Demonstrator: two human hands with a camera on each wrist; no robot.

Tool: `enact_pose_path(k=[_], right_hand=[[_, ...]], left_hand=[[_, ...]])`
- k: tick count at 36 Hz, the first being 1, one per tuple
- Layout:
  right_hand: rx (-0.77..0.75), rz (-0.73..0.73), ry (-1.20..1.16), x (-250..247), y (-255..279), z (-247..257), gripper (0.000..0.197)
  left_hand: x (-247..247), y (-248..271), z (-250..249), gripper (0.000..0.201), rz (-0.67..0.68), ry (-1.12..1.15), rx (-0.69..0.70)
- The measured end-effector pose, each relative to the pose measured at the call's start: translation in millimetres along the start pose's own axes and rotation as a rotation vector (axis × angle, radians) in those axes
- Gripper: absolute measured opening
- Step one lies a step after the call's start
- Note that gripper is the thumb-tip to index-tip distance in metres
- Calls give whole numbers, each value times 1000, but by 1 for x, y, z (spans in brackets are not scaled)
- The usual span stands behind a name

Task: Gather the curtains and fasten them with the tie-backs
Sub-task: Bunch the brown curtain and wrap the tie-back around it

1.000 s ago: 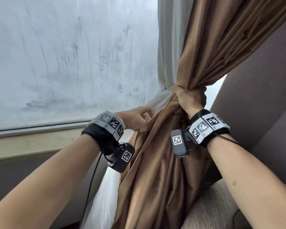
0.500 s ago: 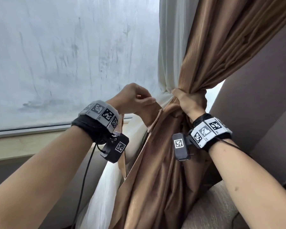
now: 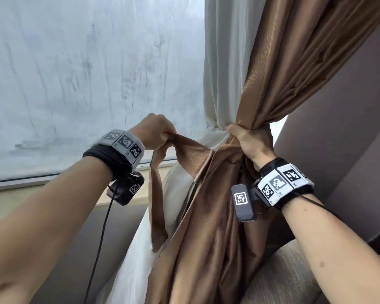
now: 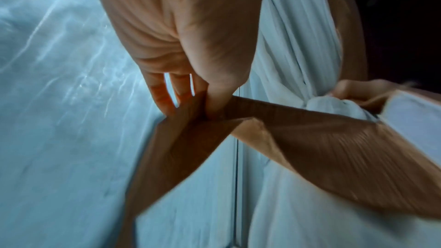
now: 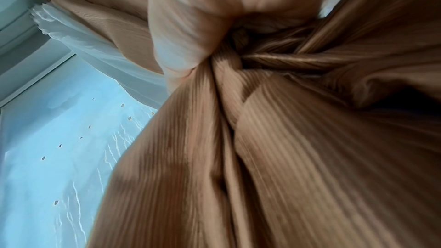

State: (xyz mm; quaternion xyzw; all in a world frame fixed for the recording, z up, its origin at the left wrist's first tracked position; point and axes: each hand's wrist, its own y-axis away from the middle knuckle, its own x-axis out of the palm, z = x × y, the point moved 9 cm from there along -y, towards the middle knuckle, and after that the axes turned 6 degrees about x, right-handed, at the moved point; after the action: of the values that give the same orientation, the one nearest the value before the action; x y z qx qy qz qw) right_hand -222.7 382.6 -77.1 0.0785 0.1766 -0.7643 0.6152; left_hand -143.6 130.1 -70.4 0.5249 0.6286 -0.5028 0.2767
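A brown ribbed curtain (image 3: 279,62) and a white sheer curtain (image 3: 224,62) hang bunched together at the window's right side. My right hand (image 3: 246,139) grips the gathered bundle at its waist; in the right wrist view the brown folds (image 5: 286,139) fan out below that fist (image 5: 190,25). My left hand (image 3: 156,134) pinches a brown tie-back strip (image 3: 184,148) and holds it out to the left of the bundle. The strip's loose end (image 3: 157,216) hangs down. In the left wrist view the fingers (image 4: 214,97) pinch the strip (image 4: 298,129).
A streaked, frosted window pane (image 3: 86,84) fills the left, with a pale sill (image 3: 20,200) below it. A dark wall (image 3: 349,106) stands at the right. A grey-brown upholstered surface (image 3: 283,277) lies at lower right under my right arm.
My left hand has risen from low beside the bundle and pulled the brown tie-back strip out to the left. My right hand keeps its grip on the gathered curtains.
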Motion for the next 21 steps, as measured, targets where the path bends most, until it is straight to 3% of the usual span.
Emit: enact_pose_path(k=[8, 13, 21], right_hand=[[-13, -2, -2, -1, -3, -2, 93], [-41, 13, 3, 0, 0, 1, 93], [-78, 36, -6, -9, 5, -1, 88]], left_hand=[[-42, -17, 25, 18, -38, -82, -53], [-36, -34, 17, 21, -133, -133, -94], [-11, -55, 1, 26, -117, -11, -278]])
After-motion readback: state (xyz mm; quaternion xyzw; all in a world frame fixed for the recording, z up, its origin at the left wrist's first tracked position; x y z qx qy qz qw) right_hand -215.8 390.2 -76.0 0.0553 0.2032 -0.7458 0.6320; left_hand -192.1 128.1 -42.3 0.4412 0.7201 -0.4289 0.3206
